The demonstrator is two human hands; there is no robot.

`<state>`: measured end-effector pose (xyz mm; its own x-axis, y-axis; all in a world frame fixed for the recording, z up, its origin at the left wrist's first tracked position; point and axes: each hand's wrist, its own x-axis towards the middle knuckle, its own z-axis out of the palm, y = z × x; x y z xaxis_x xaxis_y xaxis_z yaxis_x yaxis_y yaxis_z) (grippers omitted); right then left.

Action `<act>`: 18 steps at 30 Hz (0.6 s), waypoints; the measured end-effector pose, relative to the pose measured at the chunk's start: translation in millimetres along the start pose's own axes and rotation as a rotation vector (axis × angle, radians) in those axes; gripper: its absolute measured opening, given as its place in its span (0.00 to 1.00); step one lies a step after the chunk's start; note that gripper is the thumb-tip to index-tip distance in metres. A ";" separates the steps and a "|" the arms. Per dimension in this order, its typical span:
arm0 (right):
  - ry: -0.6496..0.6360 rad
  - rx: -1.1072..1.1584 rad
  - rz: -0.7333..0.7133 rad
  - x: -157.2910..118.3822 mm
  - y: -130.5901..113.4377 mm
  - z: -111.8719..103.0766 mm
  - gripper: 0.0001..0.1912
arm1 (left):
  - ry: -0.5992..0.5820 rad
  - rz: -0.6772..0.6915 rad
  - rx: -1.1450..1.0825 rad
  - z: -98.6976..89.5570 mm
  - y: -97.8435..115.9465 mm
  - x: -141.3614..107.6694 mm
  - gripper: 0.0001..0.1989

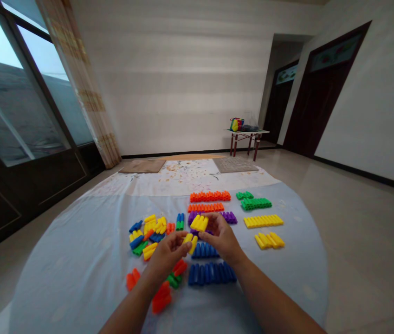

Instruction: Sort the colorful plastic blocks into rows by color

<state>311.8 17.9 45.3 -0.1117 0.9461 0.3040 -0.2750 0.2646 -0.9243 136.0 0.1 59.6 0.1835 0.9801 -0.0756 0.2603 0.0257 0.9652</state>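
Note:
Over the middle of the cloth, my left hand [173, 249] pinches a small yellow piece [191, 242] of joined tubes. Just above and right of it, my right hand [222, 235] grips a yellow block [199, 223] of several tubes. The two yellow pieces are close together; whether they touch I cannot tell. Beneath the hands, purple pieces [229, 217] are partly covered. Nearer me lie two rows of blue pieces [212, 273]. A mixed pile of yellow [150, 251], blue, green and orange pieces lies left of my left hand.
Orange rows [210, 196] lie beyond the hands, with green pieces [256, 204] and yellow rows [263, 221] to the right. Loose orange pieces [162, 297] are near my left forearm. Two mats [143, 166] rest at the table's far edge; a small table [248, 132] stands behind.

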 end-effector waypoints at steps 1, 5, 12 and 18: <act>0.037 0.005 -0.005 1.1 -1.2 -2.1 0.23 | 0.010 0.011 0.009 -2.2 -1.5 -0.3 0.29; 0.042 -0.002 0.005 4.5 -4.9 -12.7 0.24 | 0.172 0.053 0.235 -18.7 -6.5 1.1 0.29; 0.126 -0.447 0.016 1.0 -14.5 -47.8 0.22 | 0.369 0.068 0.914 -46.9 -20.3 4.5 0.23; 0.237 -0.780 0.004 -10.7 -4.8 -86.6 0.20 | 0.461 -0.028 0.970 -60.0 -29.4 8.3 0.26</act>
<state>397.0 22.6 26.5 0.1181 0.9387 0.3239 0.4788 0.2320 -0.8467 73.0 19.3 45.7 -0.1571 0.9665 0.2030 0.9376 0.0815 0.3380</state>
